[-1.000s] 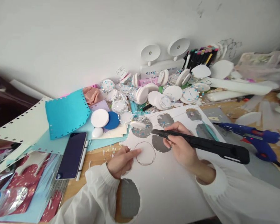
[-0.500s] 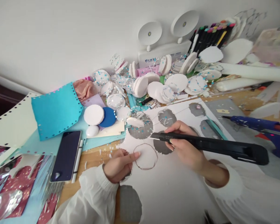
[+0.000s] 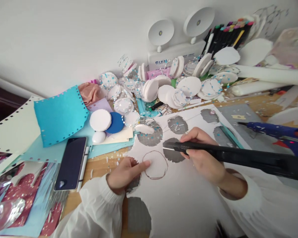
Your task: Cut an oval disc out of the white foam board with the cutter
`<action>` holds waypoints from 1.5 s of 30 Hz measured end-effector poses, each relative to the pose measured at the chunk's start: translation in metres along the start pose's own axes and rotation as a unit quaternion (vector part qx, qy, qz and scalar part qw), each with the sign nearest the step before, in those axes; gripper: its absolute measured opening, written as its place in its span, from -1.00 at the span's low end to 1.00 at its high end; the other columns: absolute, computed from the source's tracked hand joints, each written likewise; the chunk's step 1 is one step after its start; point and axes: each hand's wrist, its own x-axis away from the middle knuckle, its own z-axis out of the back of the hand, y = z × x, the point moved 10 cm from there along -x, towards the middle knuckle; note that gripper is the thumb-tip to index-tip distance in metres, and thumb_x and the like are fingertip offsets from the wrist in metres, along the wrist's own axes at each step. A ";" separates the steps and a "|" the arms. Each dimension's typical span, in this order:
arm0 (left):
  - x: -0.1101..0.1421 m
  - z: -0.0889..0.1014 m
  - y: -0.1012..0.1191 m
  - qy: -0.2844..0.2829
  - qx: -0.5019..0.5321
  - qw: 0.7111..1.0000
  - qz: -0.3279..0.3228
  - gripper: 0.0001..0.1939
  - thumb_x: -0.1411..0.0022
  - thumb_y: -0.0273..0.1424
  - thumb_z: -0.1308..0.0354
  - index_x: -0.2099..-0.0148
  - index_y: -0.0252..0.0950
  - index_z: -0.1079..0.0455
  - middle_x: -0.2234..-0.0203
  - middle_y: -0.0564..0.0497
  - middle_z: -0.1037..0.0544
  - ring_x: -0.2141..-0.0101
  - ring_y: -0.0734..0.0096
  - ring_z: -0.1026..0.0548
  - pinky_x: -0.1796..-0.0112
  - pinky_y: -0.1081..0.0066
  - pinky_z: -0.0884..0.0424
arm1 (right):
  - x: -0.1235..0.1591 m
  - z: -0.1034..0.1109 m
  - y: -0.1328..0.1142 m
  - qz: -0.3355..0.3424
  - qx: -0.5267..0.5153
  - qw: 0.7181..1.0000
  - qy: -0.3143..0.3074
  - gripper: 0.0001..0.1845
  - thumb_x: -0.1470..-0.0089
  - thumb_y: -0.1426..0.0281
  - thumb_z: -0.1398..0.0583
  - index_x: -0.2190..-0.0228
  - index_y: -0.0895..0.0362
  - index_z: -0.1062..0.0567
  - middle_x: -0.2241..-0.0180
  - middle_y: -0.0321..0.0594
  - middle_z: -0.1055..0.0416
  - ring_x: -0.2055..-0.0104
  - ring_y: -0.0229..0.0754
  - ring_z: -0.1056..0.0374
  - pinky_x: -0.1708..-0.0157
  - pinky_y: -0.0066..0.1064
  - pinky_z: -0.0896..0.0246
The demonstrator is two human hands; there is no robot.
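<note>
My right grip closed round black utility knife, blade toward left, above cut-out holes in white sheet. My left grip pinching sheet's left edge, thumb on top, touching drawn circle. Sheet lying on counter. Phone farther left; blue glue gun right, near sheet.

A smooth, pale grey-white wall fills the top of the view, duller towards the upper right corner. Before it is a desk with a light wood top. A white lamp with two round heads stands at the back, near the wall. The light is soft, with faint shadows
</note>
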 end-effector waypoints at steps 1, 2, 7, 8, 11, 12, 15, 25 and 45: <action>0.000 0.002 -0.001 -0.003 -0.026 1.000 0.000 -0.36 0.10 0.09 -0.28 0.72 -0.27 -0.04 0.84 0.23 -0.03 0.77 0.71 0.02 0.69 0.50 0.19 | 0.002 -0.001 -0.004 0.007 0.019 1.000 -0.011 -0.87 0.00 0.34 -0.16 0.33 0.08 -0.40 0.45 -0.26 -0.36 0.50 -0.22 -0.24 0.54 -0.37 -0.08; -0.001 0.003 -0.001 -0.007 -0.039 0.999 0.000 -0.36 0.11 0.09 -0.27 0.72 -0.27 -0.04 0.83 0.23 -0.03 0.76 0.71 0.03 0.68 0.49 0.19 | 0.004 -0.004 -0.009 0.017 0.041 0.999 -0.028 -0.89 -0.01 0.37 -0.15 0.33 0.07 -0.41 0.45 -0.26 -0.35 0.48 -0.21 -0.25 0.52 -0.37 -0.08; -0.002 -0.002 0.000 -0.031 0.020 0.999 -0.001 -0.34 0.19 0.07 -0.34 0.69 -0.25 0.01 0.81 0.24 -0.02 0.73 0.71 0.02 0.64 0.48 0.16 | 0.013 -0.021 -0.040 0.102 0.153 0.980 -0.069 -0.88 -0.03 0.44 -0.11 0.33 0.05 -0.40 0.54 -0.31 -0.24 0.54 -0.23 -0.17 0.53 -0.36 -0.03; -0.002 -0.003 0.001 -0.034 0.036 0.999 -0.002 -0.34 0.22 0.05 -0.36 0.69 -0.25 0.02 0.80 0.24 -0.02 0.72 0.71 0.02 0.64 0.48 0.16 | 0.013 -0.024 -0.045 0.118 0.158 0.978 -0.070 -0.88 -0.03 0.44 -0.11 0.33 0.04 -0.40 0.55 -0.31 -0.22 0.55 -0.23 -0.16 0.53 -0.35 -0.02; -0.002 -0.004 0.001 -0.030 0.054 0.998 0.004 -0.32 0.27 0.05 -0.38 0.69 -0.25 0.03 0.80 0.25 0.00 0.72 0.71 0.03 0.63 0.48 0.17 | 0.014 -0.031 -0.053 0.150 0.166 0.971 -0.080 -0.86 -0.04 0.44 -0.09 0.31 0.02 -0.38 0.56 -0.30 -0.20 0.55 -0.21 -0.15 0.54 -0.33 -0.01; -0.002 -0.004 0.001 -0.028 0.053 0.998 0.007 -0.32 0.28 0.05 -0.38 0.69 -0.24 0.04 0.80 0.25 0.01 0.72 0.72 0.04 0.63 0.48 0.18 | 0.014 -0.032 -0.054 0.157 0.168 0.969 -0.086 -0.85 -0.05 0.45 -0.08 0.30 0.01 -0.37 0.57 -0.31 -0.19 0.56 -0.21 -0.15 0.54 -0.32 0.00; -0.002 -0.004 0.000 -0.027 0.056 0.998 0.013 -0.33 0.29 0.05 -0.39 0.70 -0.25 0.02 0.79 0.25 0.00 0.71 0.71 0.02 0.62 0.48 0.14 | 0.015 -0.033 -0.050 0.160 0.174 0.966 -0.101 -0.83 -0.04 0.47 -0.07 0.28 0.01 -0.35 0.58 -0.32 -0.17 0.56 -0.21 -0.14 0.55 -0.33 0.02; -0.003 -0.002 -0.002 -0.019 0.050 0.998 0.015 -0.32 0.29 0.05 -0.38 0.70 -0.25 0.03 0.79 0.24 0.01 0.71 0.71 0.04 0.63 0.48 0.16 | 0.014 -0.036 -0.046 0.173 0.187 0.960 -0.118 -0.81 0.00 0.46 -0.08 0.27 0.07 -0.36 0.53 -0.33 -0.21 0.52 -0.23 -0.17 0.51 -0.36 -0.02; -0.004 0.000 -0.002 -0.010 0.026 1.000 0.014 -0.30 0.30 0.08 -0.37 0.71 -0.23 0.06 0.80 0.24 0.01 0.71 0.71 0.03 0.62 0.48 0.18 | 0.014 -0.043 -0.043 0.185 0.217 0.947 -0.149 -0.80 -0.02 0.49 -0.05 0.27 0.05 -0.32 0.50 -0.27 -0.19 0.47 -0.17 -0.15 0.46 -0.30 -0.04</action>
